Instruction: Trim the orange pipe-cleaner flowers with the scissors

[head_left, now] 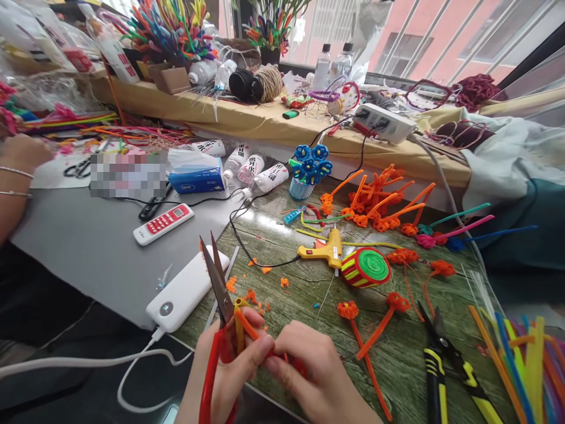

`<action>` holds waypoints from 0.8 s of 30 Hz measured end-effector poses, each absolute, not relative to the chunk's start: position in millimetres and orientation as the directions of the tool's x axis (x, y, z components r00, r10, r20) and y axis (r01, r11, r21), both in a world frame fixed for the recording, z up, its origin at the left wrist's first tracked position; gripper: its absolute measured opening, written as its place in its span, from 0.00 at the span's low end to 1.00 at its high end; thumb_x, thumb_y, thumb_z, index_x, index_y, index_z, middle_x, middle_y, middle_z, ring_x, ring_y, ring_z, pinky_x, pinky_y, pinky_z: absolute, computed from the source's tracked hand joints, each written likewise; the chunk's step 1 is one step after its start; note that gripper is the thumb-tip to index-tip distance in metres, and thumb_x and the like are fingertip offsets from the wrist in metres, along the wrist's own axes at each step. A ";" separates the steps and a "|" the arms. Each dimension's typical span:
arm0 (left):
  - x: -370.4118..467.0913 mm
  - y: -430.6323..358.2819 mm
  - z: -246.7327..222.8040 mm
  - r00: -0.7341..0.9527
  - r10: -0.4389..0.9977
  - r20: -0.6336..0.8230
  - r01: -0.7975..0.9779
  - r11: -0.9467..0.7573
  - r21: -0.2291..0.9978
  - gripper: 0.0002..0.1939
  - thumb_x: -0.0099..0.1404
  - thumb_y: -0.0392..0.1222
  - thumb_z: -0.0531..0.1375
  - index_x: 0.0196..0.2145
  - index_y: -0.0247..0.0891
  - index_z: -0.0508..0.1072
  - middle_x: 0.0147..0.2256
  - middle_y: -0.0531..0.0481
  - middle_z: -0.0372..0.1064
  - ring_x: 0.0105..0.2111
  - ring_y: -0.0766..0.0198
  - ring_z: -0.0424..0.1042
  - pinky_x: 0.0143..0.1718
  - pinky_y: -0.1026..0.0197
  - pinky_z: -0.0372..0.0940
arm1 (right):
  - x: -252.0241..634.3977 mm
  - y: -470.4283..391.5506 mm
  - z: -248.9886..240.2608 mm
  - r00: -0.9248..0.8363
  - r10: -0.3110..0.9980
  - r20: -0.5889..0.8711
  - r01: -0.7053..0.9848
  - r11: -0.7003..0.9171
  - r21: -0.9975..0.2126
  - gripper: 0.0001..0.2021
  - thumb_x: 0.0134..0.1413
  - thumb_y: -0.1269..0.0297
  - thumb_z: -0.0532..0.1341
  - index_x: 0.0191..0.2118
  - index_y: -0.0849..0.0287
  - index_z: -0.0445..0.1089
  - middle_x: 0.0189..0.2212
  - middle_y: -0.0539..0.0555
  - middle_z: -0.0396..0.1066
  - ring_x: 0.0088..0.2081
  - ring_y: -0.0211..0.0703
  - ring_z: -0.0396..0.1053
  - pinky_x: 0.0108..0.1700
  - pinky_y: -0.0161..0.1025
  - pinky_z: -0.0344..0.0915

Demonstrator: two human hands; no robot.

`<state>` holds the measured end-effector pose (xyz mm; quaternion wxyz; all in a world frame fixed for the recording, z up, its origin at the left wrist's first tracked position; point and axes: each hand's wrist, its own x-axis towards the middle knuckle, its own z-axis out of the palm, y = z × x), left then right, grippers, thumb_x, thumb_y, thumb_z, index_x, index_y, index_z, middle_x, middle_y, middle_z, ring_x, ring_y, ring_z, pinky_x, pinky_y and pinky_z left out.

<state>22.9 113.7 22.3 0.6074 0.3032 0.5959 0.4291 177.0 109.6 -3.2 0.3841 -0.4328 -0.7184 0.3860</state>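
My left hand (233,371) is closed round red-handled scissors (216,277), their blades slightly parted and pointing up and away. Between its thumb and fingers is an orange pipe cleaner (245,324), with a yellow looped piece (239,315) beside it. My right hand (315,368) is closed in a pinch, meeting the left thumb on the orange pipe cleaner; some of the orange work is hidden by the fingers. Orange fuzz clippings (251,295) lie just beyond my hands. Orange pipe-cleaner flowers with stems (379,327) rest to the right.
A yellow glue gun (324,250) lies near a striped round piece (366,267). Black-yellow pliers (444,347) are at right, a white power bank (188,288) at left. Bottles (269,178) and a tissue box (197,176) stand farther back. Another person's arm (17,176) is at far left.
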 end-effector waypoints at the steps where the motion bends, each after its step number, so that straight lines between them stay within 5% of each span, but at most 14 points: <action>1: 22.1 113.6 22.3 -0.075 0.883 -0.464 -0.153 0.450 0.880 0.23 0.48 0.57 0.76 0.33 0.38 0.76 0.19 0.59 0.66 0.19 0.72 0.59 0.22 0.69 0.57 | 177.3 109.8 -4.2 -0.329 0.914 0.238 0.317 0.344 -0.884 0.25 0.75 0.51 0.53 0.29 0.59 0.73 0.23 0.51 0.72 0.26 0.38 0.66 0.30 0.34 0.61; 11: 13.1 117.6 23.3 -0.017 0.833 -0.553 -0.300 0.523 0.797 0.22 0.49 0.53 0.77 0.32 0.38 0.74 0.17 0.61 0.66 0.15 0.79 0.56 0.20 0.73 0.52 | 174.0 116.2 -8.7 -0.279 0.856 0.435 0.213 0.497 -0.841 0.21 0.73 0.54 0.58 0.29 0.58 0.75 0.24 0.53 0.78 0.27 0.41 0.67 0.31 0.37 0.66; 19: 16.1 117.5 26.4 -0.063 0.856 -0.513 -0.241 0.486 0.840 0.24 0.49 0.57 0.76 0.31 0.36 0.74 0.20 0.56 0.73 0.15 0.78 0.56 0.19 0.71 0.51 | 170.9 117.1 -7.5 -0.246 0.887 0.392 0.166 0.437 -0.884 0.19 0.71 0.54 0.61 0.29 0.58 0.74 0.24 0.52 0.76 0.28 0.41 0.70 0.32 0.36 0.68; 24: 16.2 117.1 27.3 -0.090 0.852 -0.516 -0.279 0.476 0.834 0.20 0.50 0.54 0.77 0.29 0.39 0.75 0.11 0.64 0.56 0.15 0.77 0.56 0.21 0.70 0.52 | 169.8 118.1 -10.5 -0.281 0.894 0.351 0.164 0.405 -0.900 0.23 0.71 0.47 0.59 0.28 0.58 0.75 0.24 0.53 0.76 0.28 0.42 0.70 0.33 0.38 0.68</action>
